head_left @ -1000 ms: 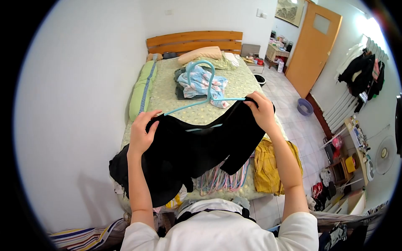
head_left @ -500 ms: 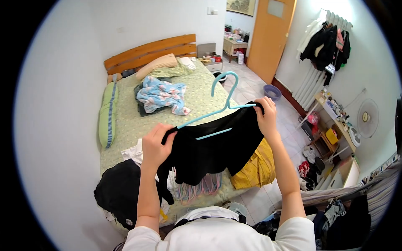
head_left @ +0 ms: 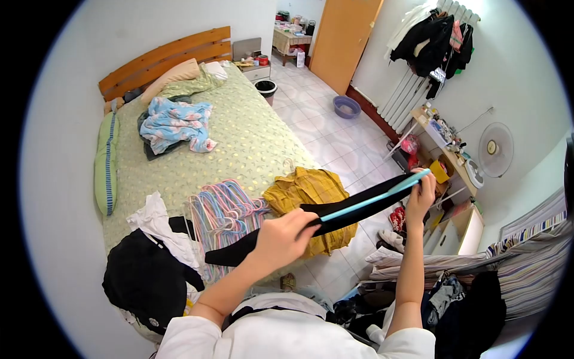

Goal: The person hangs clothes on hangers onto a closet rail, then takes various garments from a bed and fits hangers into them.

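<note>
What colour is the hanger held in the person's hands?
The hanger is light turquoise blue, and it shows best in the head view.

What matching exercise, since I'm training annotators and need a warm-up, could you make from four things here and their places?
Things:
1. Purple basin
2. Black garment
3. Yellow garment
4. Blue patterned cloth

Places:
A. Beside the pile of hangers
B. Heaped on the bed, near the green bolster
C. On the tiled floor
D. Between left hand and right hand

Pairs: 1-C, 2-D, 3-A, 4-B
</note>
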{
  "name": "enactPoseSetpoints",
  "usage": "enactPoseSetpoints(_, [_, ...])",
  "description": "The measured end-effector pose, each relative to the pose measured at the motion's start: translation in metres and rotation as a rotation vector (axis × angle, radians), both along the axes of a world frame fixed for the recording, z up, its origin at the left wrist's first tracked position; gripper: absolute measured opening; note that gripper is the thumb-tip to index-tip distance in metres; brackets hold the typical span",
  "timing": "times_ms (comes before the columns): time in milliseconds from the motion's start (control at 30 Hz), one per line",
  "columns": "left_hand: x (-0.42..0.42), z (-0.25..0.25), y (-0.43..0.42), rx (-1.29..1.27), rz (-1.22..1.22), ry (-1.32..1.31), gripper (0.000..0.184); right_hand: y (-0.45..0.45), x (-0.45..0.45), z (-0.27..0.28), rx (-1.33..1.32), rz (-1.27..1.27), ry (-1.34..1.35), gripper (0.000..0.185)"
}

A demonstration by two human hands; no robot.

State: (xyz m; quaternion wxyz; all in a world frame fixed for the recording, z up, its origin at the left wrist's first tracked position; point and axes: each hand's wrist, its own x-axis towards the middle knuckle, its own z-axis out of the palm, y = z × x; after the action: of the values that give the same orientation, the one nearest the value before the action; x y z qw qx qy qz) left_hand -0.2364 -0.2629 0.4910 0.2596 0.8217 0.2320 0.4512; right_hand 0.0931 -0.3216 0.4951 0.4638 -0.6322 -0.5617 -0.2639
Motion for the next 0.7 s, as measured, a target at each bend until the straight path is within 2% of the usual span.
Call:
enactPoseSetpoints(167, [0.050,0.009,-0.019,-0.161,-0.150,-0.088,0.018,-0.021,0.041,0.027,0.093,-0.108,-0.042,0.019])
enactPoseSetpoints(300, [0.072,0.025,-0.034,-0.314,-0.335,-0.098,0.022,-0.031,0.074,0.042,0.275,-0.196,-0.101,0.019])
enactPoseSetpoints(433, [0.091,0.033,-0.039,-0.318,-0.464,-0.218,0.028,-0.038,0.083,0.062,0.356,-0.203,-0.039,0.020])
enactPoseSetpoints(533, [0.111,0.020,-0.028,-0.266,-0.482,-0.249,0.026,-0.040,0.088,0.071,0.304,-0.271,-0.047,0.021])
enactPoseSetpoints(700, [0.133,-0.025,0.026,-0.206,-0.278,-0.204,0.020,-0.013,0.095,0.050,0.043,-0.273,-0.080,0.021])
